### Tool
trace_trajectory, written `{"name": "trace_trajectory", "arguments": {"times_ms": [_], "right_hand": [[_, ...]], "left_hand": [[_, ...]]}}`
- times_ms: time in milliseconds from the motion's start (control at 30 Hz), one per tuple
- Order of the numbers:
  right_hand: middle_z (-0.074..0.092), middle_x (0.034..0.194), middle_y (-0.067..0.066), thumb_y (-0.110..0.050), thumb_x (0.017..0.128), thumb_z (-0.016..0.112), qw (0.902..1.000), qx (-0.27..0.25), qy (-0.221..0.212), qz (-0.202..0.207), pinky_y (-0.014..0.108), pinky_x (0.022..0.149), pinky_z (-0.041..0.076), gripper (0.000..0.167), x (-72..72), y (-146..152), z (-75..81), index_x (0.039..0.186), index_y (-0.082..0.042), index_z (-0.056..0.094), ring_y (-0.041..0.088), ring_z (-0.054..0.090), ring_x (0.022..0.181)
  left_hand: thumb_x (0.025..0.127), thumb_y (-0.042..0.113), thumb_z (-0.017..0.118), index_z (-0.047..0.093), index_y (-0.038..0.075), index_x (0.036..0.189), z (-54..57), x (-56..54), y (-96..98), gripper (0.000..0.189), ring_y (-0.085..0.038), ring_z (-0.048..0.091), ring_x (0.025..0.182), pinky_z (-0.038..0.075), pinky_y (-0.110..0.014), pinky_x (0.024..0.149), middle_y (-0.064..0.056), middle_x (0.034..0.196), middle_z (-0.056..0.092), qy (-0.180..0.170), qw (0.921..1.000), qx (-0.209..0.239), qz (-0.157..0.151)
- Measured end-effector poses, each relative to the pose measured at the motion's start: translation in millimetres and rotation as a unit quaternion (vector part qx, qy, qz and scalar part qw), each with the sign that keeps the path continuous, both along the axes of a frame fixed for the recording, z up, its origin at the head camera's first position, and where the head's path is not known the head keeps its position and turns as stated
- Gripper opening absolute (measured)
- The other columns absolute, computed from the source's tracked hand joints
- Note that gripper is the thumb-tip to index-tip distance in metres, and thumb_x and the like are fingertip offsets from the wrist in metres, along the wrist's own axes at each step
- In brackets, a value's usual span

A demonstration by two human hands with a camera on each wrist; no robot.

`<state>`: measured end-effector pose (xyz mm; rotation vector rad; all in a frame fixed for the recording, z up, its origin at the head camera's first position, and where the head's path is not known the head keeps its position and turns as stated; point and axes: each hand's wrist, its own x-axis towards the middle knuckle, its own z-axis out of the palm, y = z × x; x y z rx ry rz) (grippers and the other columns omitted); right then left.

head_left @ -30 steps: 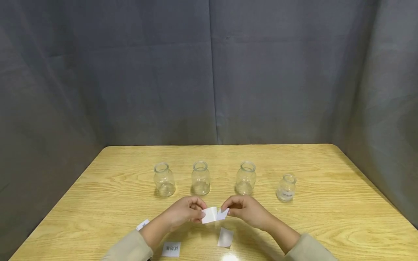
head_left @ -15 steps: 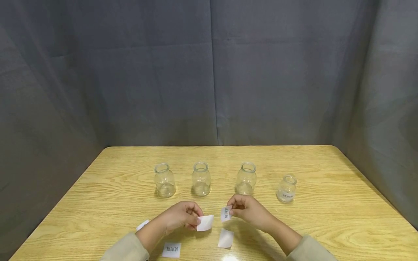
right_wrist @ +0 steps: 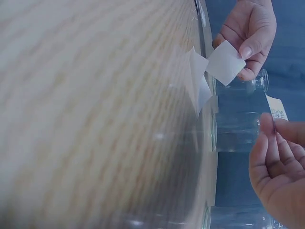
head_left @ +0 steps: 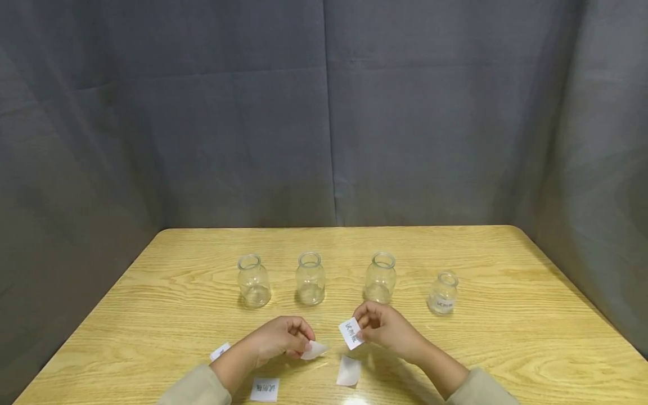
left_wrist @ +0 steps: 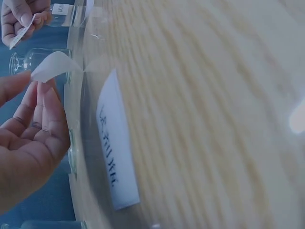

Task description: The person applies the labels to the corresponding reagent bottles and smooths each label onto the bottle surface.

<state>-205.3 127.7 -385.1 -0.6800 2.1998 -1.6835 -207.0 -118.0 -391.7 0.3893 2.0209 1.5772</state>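
Observation:
My right hand [head_left: 388, 331] pinches a small white label [head_left: 349, 333] with handwritten dark characters between thumb and fingertips, in the air above the table. To its left, my left hand [head_left: 280, 338] holds a blank white slip [head_left: 315, 350] by one edge; it looks like a label's backing paper and curls at its free end. A gap separates the two pieces. Below them a blank white slip [head_left: 349, 371] lies on the wood. A written label [head_left: 264, 389] lies near the front, beside my left forearm, which partly covers another label [head_left: 219, 351].
Behind my hands stand three larger clear glass jars, at the left [head_left: 254, 284], middle [head_left: 310, 281] and right [head_left: 380, 281]. Farther right is a smaller jar [head_left: 442, 295] with a written label on its front. A grey cloth [head_left: 243, 140] hangs around the wooden table [head_left: 506, 349].
The label and blank slip, joined a second ago, have come apart. My left hand has lowered slightly with the slip. My right hand has turned the label so its writing faces up.

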Motion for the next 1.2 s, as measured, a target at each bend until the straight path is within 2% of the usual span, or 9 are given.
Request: {"name": "trace_trajectory", "arguments": {"times_ms": [100, 233, 367, 533, 633, 733, 867, 967, 1200], "right_hand": [[0.053, 0.080, 0.010, 0.009, 0.076, 0.056, 1.0000, -0.006, 0.002, -0.002, 0.025, 0.067, 0.048, 0.018, 0.2, -1.0, -0.1, 0.093, 0.007, 0.049, 0.020, 0.053, 0.075], [0.051, 0.079, 0.007, 0.008, 0.077, 0.056, 0.9997, 0.013, 0.016, -0.014, 0.024, 0.066, 0.048, 0.012, -0.3, -3.2, 0.7, 0.089, 0.005, 0.052, 0.019, 0.051, 0.074], [0.052, 0.080, 0.008, 0.003, 0.079, 0.056, 0.9983, 0.030, 0.040, -0.028, 0.024, 0.064, 0.046, 0.009, -1.6, -5.8, 3.6, 0.088, 0.001, 0.055, 0.017, 0.050, 0.073], [0.055, 0.084, 0.007, 0.001, 0.081, 0.054, 0.9963, 0.032, 0.065, -0.046, 0.026, 0.067, 0.046, 0.009, -1.5, -6.8, 8.6, 0.090, 0.001, 0.057, 0.018, 0.051, 0.075], [0.056, 0.086, 0.007, 0.000, 0.081, 0.055, 0.9966, 0.017, 0.060, -0.054, 0.026, 0.068, 0.046, 0.010, -1.3, -4.3, 6.4, 0.090, 0.003, 0.057, 0.018, 0.052, 0.076], [0.057, 0.085, 0.006, -0.005, 0.081, 0.057, 0.9965, -0.003, 0.061, -0.057, 0.028, 0.067, 0.046, 0.010, -0.8, -1.2, 2.7, 0.089, 0.002, 0.058, 0.016, 0.052, 0.075], [0.056, 0.080, 0.003, -0.009, 0.081, 0.058, 0.9942, -0.013, 0.085, -0.064, 0.028, 0.064, 0.045, 0.010, -0.5, 3.1, 0.5, 0.087, -0.001, 0.058, 0.014, 0.051, 0.071], [0.055, 0.079, 0.006, -0.005, 0.080, 0.058, 0.9927, -0.008, 0.077, -0.092, 0.027, 0.062, 0.045, 0.011, -1.8, 4.7, 0.7, 0.089, 0.001, 0.057, 0.016, 0.050, 0.070], [0.053, 0.078, 0.007, -0.002, 0.078, 0.061, 0.9842, -0.013, 0.014, -0.176, 0.025, 0.061, 0.044, 0.020, -6.4, 11.8, 3.3, 0.095, 0.006, 0.053, 0.017, 0.049, 0.070]], "left_hand": [[0.076, 0.007, 0.059, 0.052, -0.004, 0.091, 0.9, -1.6, 0.8, 0.020, -0.015, 0.050, 0.067, 0.043, -0.026, 0.064, -0.003, 0.073, 0.051, 0.008, 1.0000, -0.001, 0.002], [0.077, 0.011, 0.057, 0.052, -0.004, 0.095, 3.5, -4.3, 3.4, 0.024, -0.018, 0.052, 0.077, 0.044, -0.032, 0.072, -0.006, 0.082, 0.052, 0.029, 0.9995, -0.002, 0.016], [0.080, 0.016, 0.055, 0.050, -0.005, 0.100, 7.9, -6.7, 10.8, 0.029, -0.021, 0.051, 0.087, 0.043, -0.039, 0.079, -0.009, 0.092, 0.052, 0.052, 0.9986, 0.008, 0.010], [0.079, 0.015, 0.059, 0.052, -0.004, 0.097, 11.8, -9.3, 30.6, 0.026, -0.017, 0.051, 0.080, 0.044, -0.036, 0.075, -0.007, 0.086, 0.053, 0.065, 0.9974, 0.030, -0.005], [0.077, 0.011, 0.061, 0.054, -0.001, 0.091, 10.7, -9.6, 41.3, 0.020, -0.016, 0.051, 0.074, 0.044, -0.032, 0.070, -0.005, 0.079, 0.053, 0.073, 0.9967, 0.037, 0.004], [0.077, 0.007, 0.059, 0.054, -0.003, 0.090, 8.5, -9.4, 48.6, 0.017, -0.015, 0.052, 0.073, 0.045, -0.033, 0.070, -0.004, 0.078, 0.053, 0.073, 0.9960, 0.051, 0.013], [0.079, 0.006, 0.059, 0.053, -0.004, 0.091, 7.4, -9.3, 56.3, 0.017, -0.015, 0.052, 0.073, 0.045, -0.034, 0.071, -0.004, 0.078, 0.053, 0.064, 0.9956, 0.064, 0.025], [0.079, 0.007, 0.058, 0.053, -0.003, 0.090, 6.7, -10.9, 61.5, 0.016, -0.015, 0.052, 0.074, 0.045, -0.032, 0.071, -0.005, 0.079, 0.053, 0.064, 0.9954, 0.061, 0.037], [0.079, 0.007, 0.057, 0.052, -0.001, 0.088, 5.9, -19.6, 76.6, 0.013, -0.016, 0.054, 0.074, 0.046, -0.035, 0.072, -0.006, 0.081, 0.054, 0.076, 0.9922, 0.068, 0.072]]}}
